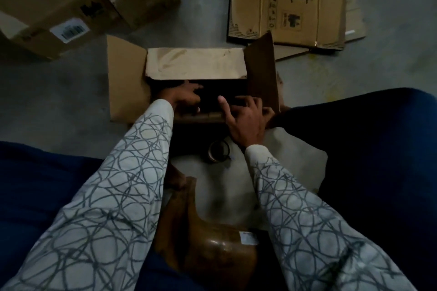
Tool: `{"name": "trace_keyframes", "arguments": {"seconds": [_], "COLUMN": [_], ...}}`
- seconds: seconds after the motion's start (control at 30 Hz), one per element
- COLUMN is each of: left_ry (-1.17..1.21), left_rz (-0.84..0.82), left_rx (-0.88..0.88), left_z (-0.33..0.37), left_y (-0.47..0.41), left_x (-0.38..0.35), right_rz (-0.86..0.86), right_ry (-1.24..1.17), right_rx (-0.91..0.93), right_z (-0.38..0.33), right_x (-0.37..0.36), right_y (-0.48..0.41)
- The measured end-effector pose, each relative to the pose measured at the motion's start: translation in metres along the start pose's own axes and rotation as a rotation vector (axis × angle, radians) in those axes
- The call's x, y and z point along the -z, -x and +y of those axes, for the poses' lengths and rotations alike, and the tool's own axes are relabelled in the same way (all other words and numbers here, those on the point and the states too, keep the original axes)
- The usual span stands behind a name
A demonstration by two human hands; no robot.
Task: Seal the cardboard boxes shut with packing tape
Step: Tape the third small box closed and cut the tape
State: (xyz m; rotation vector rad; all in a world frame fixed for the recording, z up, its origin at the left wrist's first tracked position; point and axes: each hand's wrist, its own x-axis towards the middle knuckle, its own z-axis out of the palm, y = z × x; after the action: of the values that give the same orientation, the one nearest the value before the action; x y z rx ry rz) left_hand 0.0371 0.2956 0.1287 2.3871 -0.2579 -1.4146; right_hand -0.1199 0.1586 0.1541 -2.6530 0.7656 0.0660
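- The open brown cardboard box (127, 82) sat on the grey concrete floor (59, 101) at the centre of the view, just ahead of the person's knees, mouth upward, its long axis running left to right.
- Three of its flaps showed plainly: the left one lay flat outward, the far one was folded in over the opening, and the right one stood upright. The near flap was mostly covered by the two hands, and the inside was too dark to make out.
- The left hand (186, 99) reached over the near edge with its forefinger stretched forward; I cannot tell whether its lower fingers hooked the flap.
- The right hand (246, 116) lay spread and flat on the near flap, holding nothing.
- One roll of brown packing tape (218, 151) stood on the floor just behind the box, near the right wrist.
- One closed, labelled cardboard box (71, 7) lay far left, cut off by the frame.
- Flattened printed cardboard sheets (288, 0) lay stacked far right; their count was unclear.
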Motion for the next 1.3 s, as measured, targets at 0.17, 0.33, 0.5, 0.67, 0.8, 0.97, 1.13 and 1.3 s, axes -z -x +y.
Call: {"name": "trace_keyframes", "arguments": {"seconds": [0.17, 0.33, 0.5, 0.67, 0.8, 0.97, 1.13, 1.3], "left_ry": [0.122, 0.065, 0.096, 0.058, -0.054, -0.057, -0.059, -0.016], "left_rz": [0.417, 0.485, 0.494, 0.509, 0.371, 0.371, 0.515, 0.616], "left_rx": [-0.254, -0.376, -0.397, -0.366, -0.333, -0.344, -0.370, -0.401], "left_z": [0.004, 0.017, 0.023, 0.020, 0.011, 0.012, 0.017, 0.023], "left_y": [0.005, 0.010, 0.008, 0.002, 0.006, 0.011, 0.005, 0.002], "left_x": [-0.014, -0.004, 0.004, -0.001, -0.014, -0.021, -0.011, 0.007], "right_rz": [0.047, -0.014, -0.131, -0.060, -0.061, -0.305, -0.509, -0.792], "right_ry": [-0.025, -0.379, -0.434, -0.192, -0.089, -0.072, 0.188, 0.117], "right_rx": [-0.332, -0.341, -0.114, 0.053, 0.008, -0.110, 0.229, 0.316], "right_z": [0.009, 0.025, 0.021, 0.021, 0.022, 0.013, 0.020, 0.012], "right_x": [0.013, 0.024, 0.021, -0.001, 0.003, 0.024, 0.012, 0.004], "right_y": [0.001, -0.010, -0.001, 0.005, 0.001, -0.005, 0.003, 0.003]}}
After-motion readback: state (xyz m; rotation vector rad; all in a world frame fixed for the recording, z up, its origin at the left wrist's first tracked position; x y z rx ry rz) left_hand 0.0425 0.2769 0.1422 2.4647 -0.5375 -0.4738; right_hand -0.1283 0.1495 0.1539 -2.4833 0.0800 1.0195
